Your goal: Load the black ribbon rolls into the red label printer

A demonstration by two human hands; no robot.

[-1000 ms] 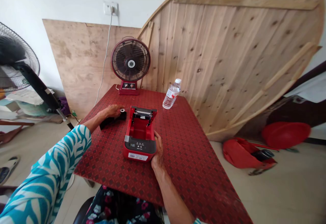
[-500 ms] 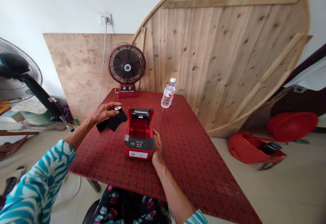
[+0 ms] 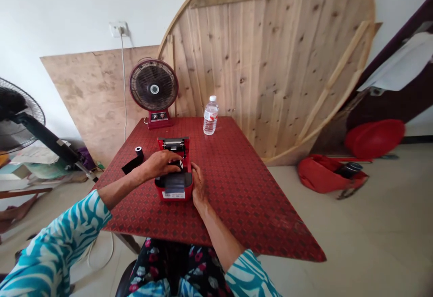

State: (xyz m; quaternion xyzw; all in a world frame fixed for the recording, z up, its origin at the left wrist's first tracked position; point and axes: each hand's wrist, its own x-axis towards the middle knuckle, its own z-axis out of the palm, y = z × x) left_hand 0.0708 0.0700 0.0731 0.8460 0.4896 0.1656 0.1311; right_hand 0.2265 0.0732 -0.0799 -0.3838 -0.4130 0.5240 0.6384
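A small red printer (image 3: 171, 194) stands with its lid (image 3: 173, 144) open near the middle of the red table (image 3: 243, 198). My left hand (image 3: 158, 164) is over the open bay, fingers closed on a black roll (image 3: 178, 164). The roll's dark strip (image 3: 175, 182) hangs down over the printer's front. My right hand (image 3: 196, 187) is pressed against the printer's right side and holds it. A second black roll (image 3: 138, 151) with a loose black strip (image 3: 129, 166) lies on the table to the left of the printer.
A red desk fan (image 3: 154, 90) and a water bottle (image 3: 210, 115) stand at the table's far edge. A big round wooden board (image 3: 270, 62) leans on the wall. A standing fan (image 3: 20, 116) is at left. A red bag (image 3: 329, 177) and a red basin (image 3: 374, 137) are on the floor at right.
My left hand lifted a black roll from the table at left and carried it right, over the open printer. My right hand stayed at the printer's side. The view shifted.
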